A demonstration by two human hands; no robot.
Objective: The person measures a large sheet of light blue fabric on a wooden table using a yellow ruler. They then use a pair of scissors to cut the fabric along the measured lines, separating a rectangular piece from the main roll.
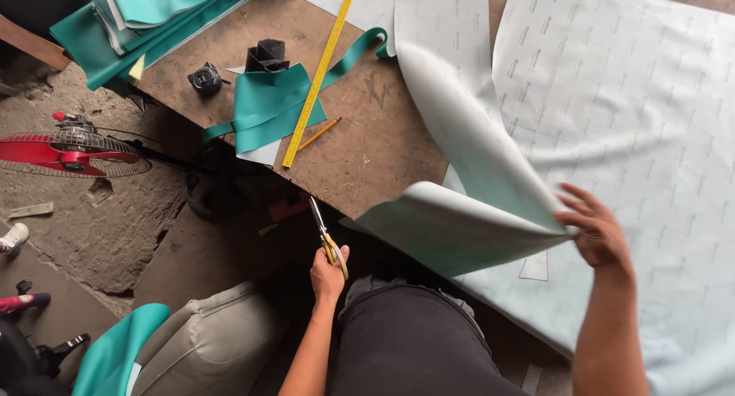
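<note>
two hands, one big floppy sheet and a pair of scissors.

the right hand has its fingers spread and pinches the folded edge of the sheet, lifting a green flap off the table on the right side. the sheet looks soft, thin and bendy, white on the back and green on the front, so it will sag and curl if held at one spot; a hold near the fold or edge looks best, and it seems light. the left hand is closed around the yellow handles of the scissors, near the table's near edge, blades pointing far and closed or almost closed. far left lie a ruler, a pencil and green scraps.
</note>
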